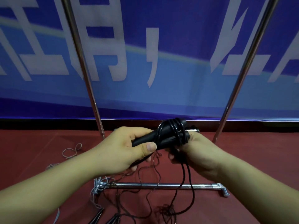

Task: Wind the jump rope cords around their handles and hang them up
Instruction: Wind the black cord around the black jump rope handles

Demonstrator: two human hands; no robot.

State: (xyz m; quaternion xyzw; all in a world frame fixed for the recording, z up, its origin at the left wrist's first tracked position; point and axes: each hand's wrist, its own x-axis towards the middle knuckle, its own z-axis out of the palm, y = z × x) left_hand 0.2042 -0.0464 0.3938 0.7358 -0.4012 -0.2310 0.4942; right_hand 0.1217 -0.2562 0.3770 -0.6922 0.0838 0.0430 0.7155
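Observation:
My left hand (124,151) grips the near ends of two black jump rope handles (155,138) held side by side. Several turns of black cord (174,126) are wound round their far ends. My right hand (197,152) holds the cord just below the wound part, and its fingers are mostly hidden behind the handles. The loose rest of the cord (187,183) hangs from my right hand down to the red floor. A metal hanging rack stands in front of me, with two slanted uprights (90,94) and a base bar (161,185).
More tangled ropes lie on the red floor: thin dark cords (145,201), a pale grey cord (71,151) at left, and two dark handles (103,218) at the bottom edge. A blue banner with white characters (145,54) covers the wall behind the rack.

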